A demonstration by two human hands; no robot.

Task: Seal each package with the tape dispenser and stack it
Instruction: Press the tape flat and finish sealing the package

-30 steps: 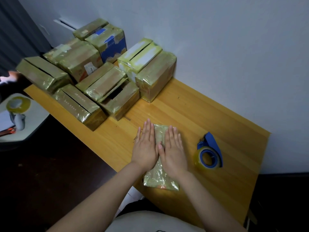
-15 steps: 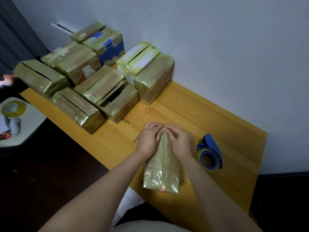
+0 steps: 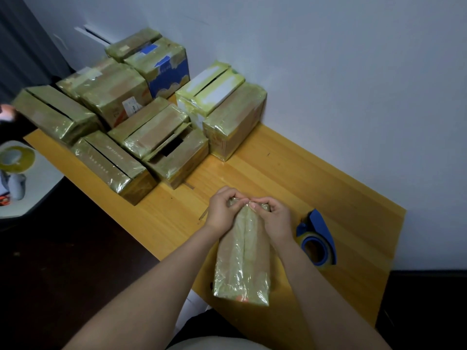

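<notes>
Package [image 3: 242,261] lay lengthwise at the near edge of the wooden table [image 3: 316,178], wrapped in glossy tape. The left hand [image 3: 222,210] and the right hand [image 3: 275,218] each pinched its far end, fingers curled. The blue tape dispenser [image 3: 319,241] rested just beside the right hand, not held. Taped boxes [image 3: 113,97] were grouped by the wall; one box [image 3: 177,152] gaped open. Judgement: stacking of this package and further sealing remained.

Ten taped boxes [image 3: 113,94] fill the upper left; one package [image 3: 242,261] lower centre, one tape dispenser [image 3: 318,238] at right, one tape roll [image 3: 17,159] far left.
</notes>
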